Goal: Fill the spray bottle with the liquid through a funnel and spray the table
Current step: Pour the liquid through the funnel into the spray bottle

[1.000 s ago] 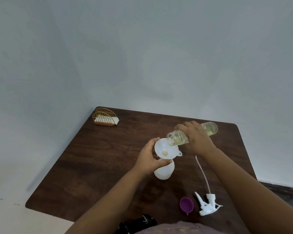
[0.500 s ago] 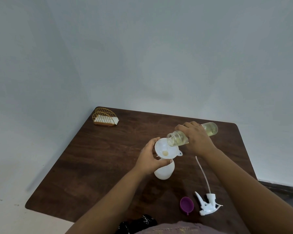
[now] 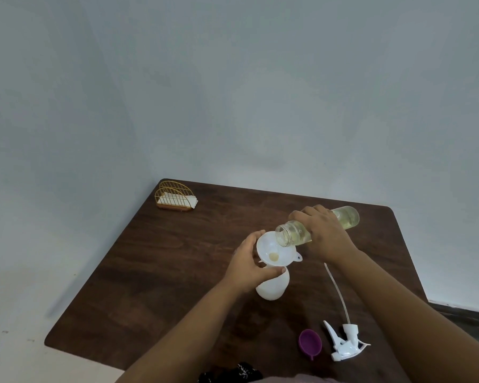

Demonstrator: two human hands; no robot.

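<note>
A white spray bottle (image 3: 273,288) stands open on the dark wooden table (image 3: 177,272) with a white funnel (image 3: 274,251) set in its neck. My left hand (image 3: 248,268) grips the bottle's neck just under the funnel. My right hand (image 3: 322,234) holds a clear bottle of pale yellow liquid (image 3: 346,218), tipped almost flat with its mouth over the funnel's rim. A little yellow liquid sits at the funnel's bottom. The white spray head (image 3: 346,341) with its long dip tube lies on the table at the front right.
A purple cap (image 3: 310,343) lies beside the spray head near the front edge. A gold wire holder (image 3: 174,200) with white napkins stands at the table's far left corner. A pale wall rises behind the table.
The clear bottle has stayed tipped over the funnel, with both hands nearly still. The small pool of liquid in the funnel persists.
</note>
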